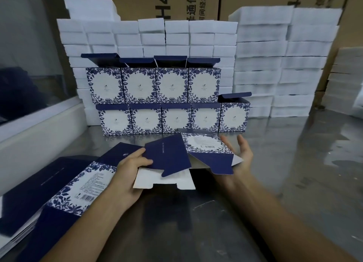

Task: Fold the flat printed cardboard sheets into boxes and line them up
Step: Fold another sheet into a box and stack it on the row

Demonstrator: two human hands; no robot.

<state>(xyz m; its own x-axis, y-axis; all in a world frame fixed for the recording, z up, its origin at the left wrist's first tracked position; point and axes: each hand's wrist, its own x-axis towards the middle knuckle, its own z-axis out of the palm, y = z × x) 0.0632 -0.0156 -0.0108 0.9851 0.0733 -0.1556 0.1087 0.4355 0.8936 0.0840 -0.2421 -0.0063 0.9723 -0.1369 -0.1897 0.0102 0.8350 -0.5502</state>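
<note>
A half-folded blue and white printed box [204, 145] hangs above the steel table [294, 173], its dark blue flaps spread toward me. My left hand [127, 175] grips its left flap, thumb on top. Under the box's right side my right hand [241, 157] lies palm up with straight fingers. A stack of flat printed sheets [64, 195] lies at the lower left. Folded boxes stand in two rows at the back: several in the bottom row [163, 120] and several on top of them [153, 84], with lids up.
Stacks of white foam blocks [275, 65] form a wall behind the boxes and to the right. Brown cartons [176, 2] stand behind the foam. A white ledge and glass pane [29, 114] run along the left side.
</note>
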